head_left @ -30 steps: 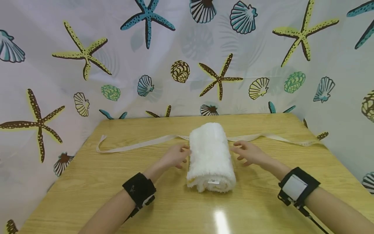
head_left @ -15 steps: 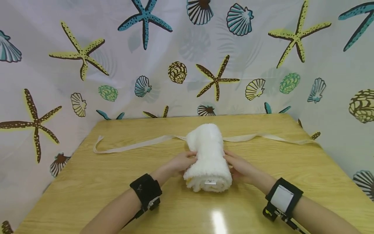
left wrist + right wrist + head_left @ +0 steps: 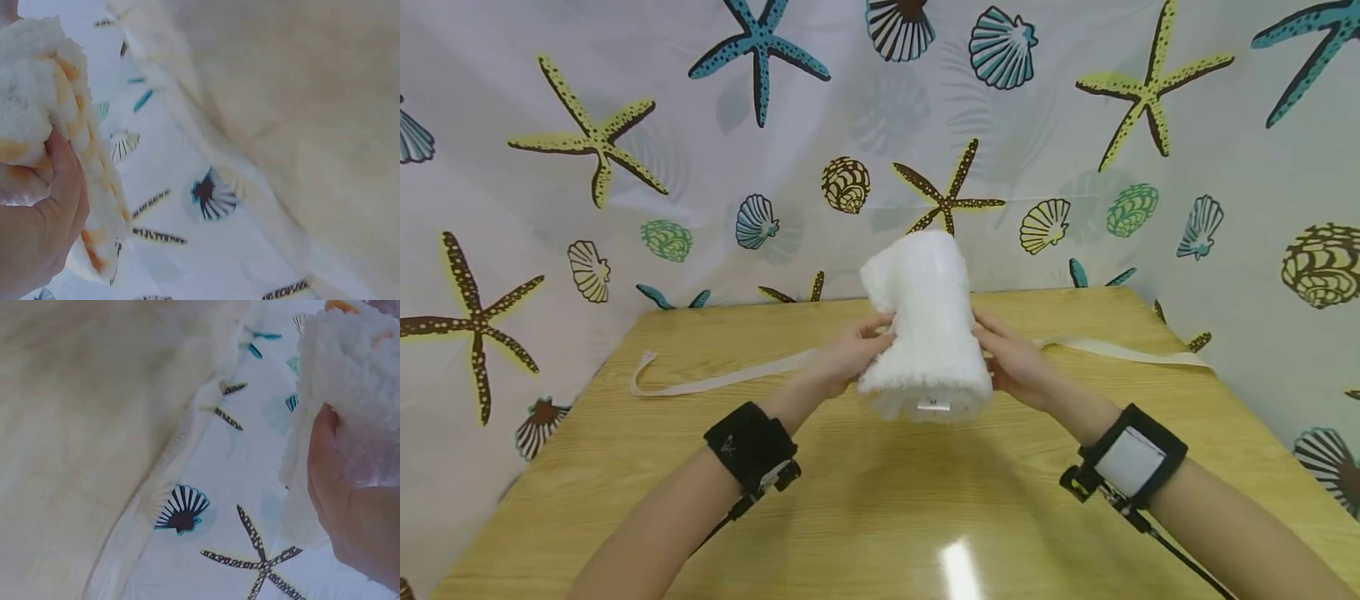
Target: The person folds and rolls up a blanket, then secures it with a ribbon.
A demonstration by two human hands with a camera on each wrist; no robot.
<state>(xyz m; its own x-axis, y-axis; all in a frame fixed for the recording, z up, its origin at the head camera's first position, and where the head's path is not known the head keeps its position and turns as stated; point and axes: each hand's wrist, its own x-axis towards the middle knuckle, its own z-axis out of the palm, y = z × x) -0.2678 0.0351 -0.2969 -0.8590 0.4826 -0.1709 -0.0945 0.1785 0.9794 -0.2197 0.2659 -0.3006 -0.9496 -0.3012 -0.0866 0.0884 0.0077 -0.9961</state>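
Wooden table (image 3: 865,525) beneath, curled hands (image 3: 850,358) (image 3: 1021,367) grip a fluffy white roll (image 3: 931,325) from both sides.

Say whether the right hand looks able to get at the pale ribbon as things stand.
Probably not immediately: the right hand grips the fluffy white roll, as does the left hand. Once freed, it likely could; nothing visible covers the right stretch of the pale ribbon on the table.
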